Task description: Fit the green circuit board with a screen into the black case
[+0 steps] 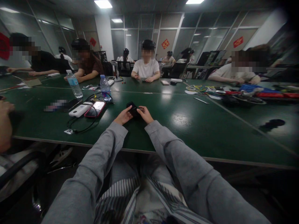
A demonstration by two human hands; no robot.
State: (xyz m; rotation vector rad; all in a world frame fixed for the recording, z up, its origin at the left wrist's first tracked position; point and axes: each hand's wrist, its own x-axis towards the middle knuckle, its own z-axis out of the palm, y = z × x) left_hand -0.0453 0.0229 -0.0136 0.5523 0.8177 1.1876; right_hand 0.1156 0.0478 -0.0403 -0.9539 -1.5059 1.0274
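Both my hands meet over the green table (pixel 187 124), in grey sleeves. My left hand (pixel 123 116) and my right hand (pixel 145 113) are closed round a small black object (pixel 132 109), held between them just above the tabletop. I cannot make out what the object is. A phone in a red case (pixel 95 109) and a white power bank (pixel 80 110) with a black cable lie to the left of my left hand.
Two water bottles (pixel 74 84) (pixel 105 88) stand at the left. Several people sit round the far and side edges. Colourful parts and tools (pixel 247 91) lie at the right. Another person's arm (pixel 6 124) reaches in at the left edge.
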